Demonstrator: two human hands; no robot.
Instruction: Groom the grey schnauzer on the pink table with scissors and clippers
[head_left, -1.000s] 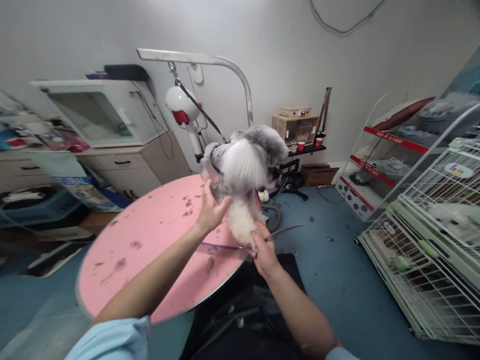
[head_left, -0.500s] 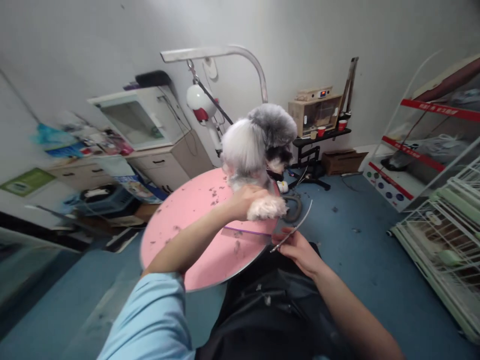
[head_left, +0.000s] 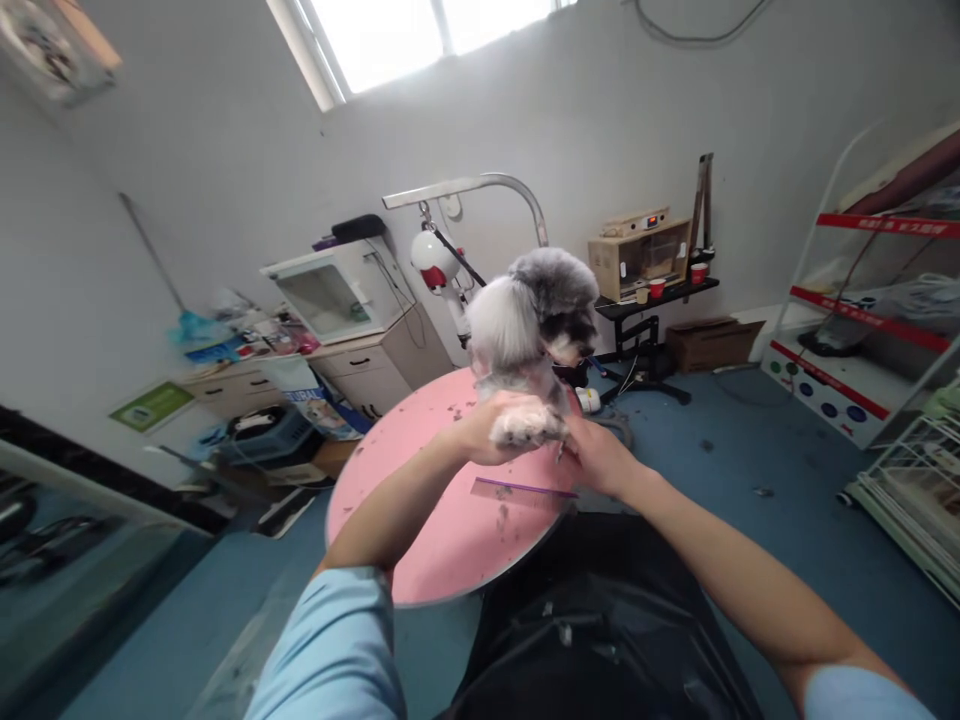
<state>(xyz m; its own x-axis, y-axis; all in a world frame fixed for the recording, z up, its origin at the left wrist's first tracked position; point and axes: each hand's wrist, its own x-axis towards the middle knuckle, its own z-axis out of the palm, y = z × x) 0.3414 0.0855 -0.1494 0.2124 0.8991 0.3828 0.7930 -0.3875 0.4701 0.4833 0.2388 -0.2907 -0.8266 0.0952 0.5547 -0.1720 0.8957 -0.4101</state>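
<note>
A grey and white dog (head_left: 506, 320) is on the round pink grooming table (head_left: 442, 560), its head turned to the right. My left hand (head_left: 486, 428) is closed around one of its legs, and the fluffy paw (head_left: 525, 427) sticks out toward me. Close against the right side of that paw is my right hand (head_left: 600, 457), fingers curled around curved scissors (head_left: 560, 452). Only a small bit of the scissors shows; the hand and paw hide the rest. Below both hands a purple-edged comb (head_left: 525, 490) lies on the table.
A metal grooming arm (head_left: 465, 187) with a black strap rises behind the dog. Hair clippings dot the tabletop and blue floor (head_left: 697, 530). Cabinets (head_left: 360, 365) stand at the left, a wooden box (head_left: 641, 262) on a black stand behind, and a shelf rack (head_left: 832, 385) and wire cage (head_left: 915, 490) at right.
My right hand has moved up and left to the paw, with the scissors now mostly hidden. The left hand still holds the leg. The view has tilted up, bringing a window into sight.
</note>
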